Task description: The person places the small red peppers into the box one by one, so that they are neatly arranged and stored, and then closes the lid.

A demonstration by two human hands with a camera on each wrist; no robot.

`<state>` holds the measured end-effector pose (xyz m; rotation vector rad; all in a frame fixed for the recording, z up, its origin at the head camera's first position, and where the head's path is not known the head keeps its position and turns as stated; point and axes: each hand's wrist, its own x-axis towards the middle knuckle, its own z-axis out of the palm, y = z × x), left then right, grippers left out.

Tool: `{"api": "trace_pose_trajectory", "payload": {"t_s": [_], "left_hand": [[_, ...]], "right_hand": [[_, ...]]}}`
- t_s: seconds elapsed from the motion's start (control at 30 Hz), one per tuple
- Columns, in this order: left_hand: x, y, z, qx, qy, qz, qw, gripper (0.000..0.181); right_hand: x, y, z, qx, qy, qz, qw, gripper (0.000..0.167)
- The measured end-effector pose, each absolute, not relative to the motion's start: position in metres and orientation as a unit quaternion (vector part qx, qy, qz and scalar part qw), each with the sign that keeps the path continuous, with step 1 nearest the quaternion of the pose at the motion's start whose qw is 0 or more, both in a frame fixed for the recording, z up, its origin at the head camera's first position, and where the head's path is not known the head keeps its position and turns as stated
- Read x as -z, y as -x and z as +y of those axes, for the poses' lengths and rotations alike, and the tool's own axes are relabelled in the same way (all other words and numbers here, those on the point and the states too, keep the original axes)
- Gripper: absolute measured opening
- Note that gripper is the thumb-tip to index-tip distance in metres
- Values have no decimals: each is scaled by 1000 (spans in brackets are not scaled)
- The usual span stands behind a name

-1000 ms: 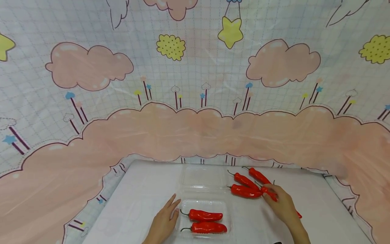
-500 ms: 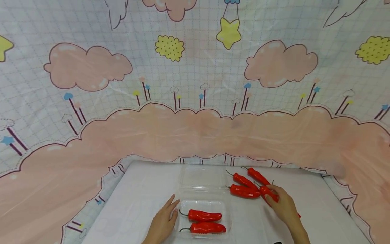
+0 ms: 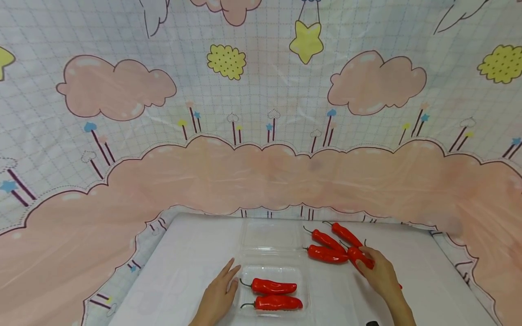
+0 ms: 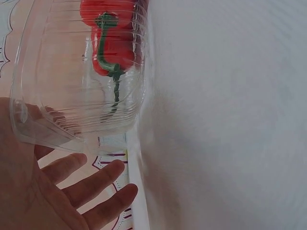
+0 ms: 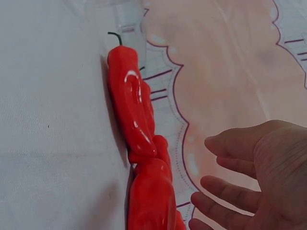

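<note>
My left hand [image 3: 218,292] lies beside the clear plastic box [image 3: 303,276], fingers extended at its left side; the left wrist view shows the box wall [image 4: 53,72] overlapping part of the hand. Inside the box are two red peppers [image 3: 274,286] with green stems, one behind the other. My right hand [image 3: 379,271] is at a red pepper [image 3: 355,254] in the group on the right. In the right wrist view its fingers [image 5: 230,194] are loosely spread, apart from the nearest pepper [image 5: 152,196]. Another pepper is mostly hidden behind this hand; its tip shows beyond the wrist.
The box's clear lid [image 3: 271,237] lies folded back toward the rear of the white table [image 3: 187,253]. Left of the right hand, several more peppers [image 3: 326,254] lie close together. A patterned cloth [image 3: 261,176] hangs behind and around the table.
My right hand has drawn slightly back to the right, uncovering more of the pepper by its fingers. The left hand and the boxed peppers stay in place.
</note>
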<state>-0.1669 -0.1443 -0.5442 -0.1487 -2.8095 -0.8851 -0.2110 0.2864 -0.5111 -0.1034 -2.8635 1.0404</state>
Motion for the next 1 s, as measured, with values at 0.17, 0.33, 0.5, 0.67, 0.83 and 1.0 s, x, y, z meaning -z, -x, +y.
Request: {"api": "trace_pose_trajectory", "payload": {"t_s": [0.17, 0.33, 0.5, 0.67, 0.83, 1.0], "left_hand": [[544, 167, -144, 299, 49, -948, 97, 35], [543, 167, -144, 299, 52, -948, 101, 35], [543, 167, -144, 299, 49, -948, 94, 35], [543, 168, -144, 303, 46, -948, 83, 36], [543, 168, -144, 303, 46, -948, 83, 36], [543, 167, -144, 303, 43, -949, 80, 36]], "right_hand": [[514, 212, 288, -341, 40, -939, 28, 48], [516, 213, 289, -339, 38, -940, 21, 48], [517, 214, 289, -340, 41, -939, 14, 50], [518, 215, 290, -341, 45, -939, 15, 51], [520, 215, 292, -342, 53, -938, 13, 51], [522, 217, 293, -343, 63, -937, 2, 53]]}}
